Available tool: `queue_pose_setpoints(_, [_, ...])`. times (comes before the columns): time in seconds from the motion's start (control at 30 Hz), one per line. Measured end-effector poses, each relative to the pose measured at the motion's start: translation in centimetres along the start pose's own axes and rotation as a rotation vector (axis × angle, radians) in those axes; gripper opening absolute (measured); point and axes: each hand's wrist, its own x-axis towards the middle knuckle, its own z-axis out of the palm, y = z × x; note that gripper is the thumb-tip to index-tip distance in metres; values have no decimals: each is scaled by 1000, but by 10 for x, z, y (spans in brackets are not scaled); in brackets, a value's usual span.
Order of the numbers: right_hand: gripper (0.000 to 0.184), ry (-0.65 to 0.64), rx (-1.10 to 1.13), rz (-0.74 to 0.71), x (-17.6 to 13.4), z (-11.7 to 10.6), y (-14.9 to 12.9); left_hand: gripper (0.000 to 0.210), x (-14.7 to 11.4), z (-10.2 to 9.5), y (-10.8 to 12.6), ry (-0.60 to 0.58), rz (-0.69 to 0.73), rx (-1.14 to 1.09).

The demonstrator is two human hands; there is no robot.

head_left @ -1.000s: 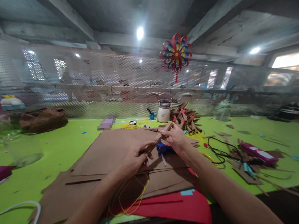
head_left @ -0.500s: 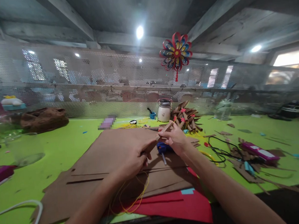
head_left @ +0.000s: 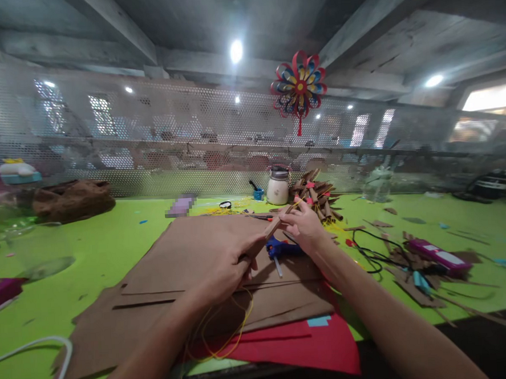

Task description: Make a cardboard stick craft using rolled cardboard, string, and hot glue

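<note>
My left hand is closed around the lower end of a narrow folded piece of brown cardboard, which slants up and away to the right. At its upper end, the fingers of my right hand are closed on it. A bit of yellow shows by those fingertips. Loops of yellow string hang below my left hand. Beneath the hands lies a stack of brown cardboard sheets. A blue glue gun with a clear stick rests on the stack, partly behind my right hand.
Scissors lie at the stack's far edge. Behind stand a white jar and a pile of rolled brown pieces. Black cord, scraps and a purple box are at right. Red sheet sticks out at the front edge.
My right hand has shifted slightly to the right along the cardboard piece, so more of its upper part shows. My left hand stays nearly still.
</note>
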Motion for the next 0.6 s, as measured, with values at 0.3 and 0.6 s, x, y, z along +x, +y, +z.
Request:
queue_pose_setpoints(0.3, [48, 111, -112, 55, 4, -5, -12, 56, 0, 0, -2, -24, 20, -15])
queue_pose_setpoints(0.6, [26, 23, -133, 194, 8, -11, -17, 59, 1, 0, -8, -8, 4, -28])
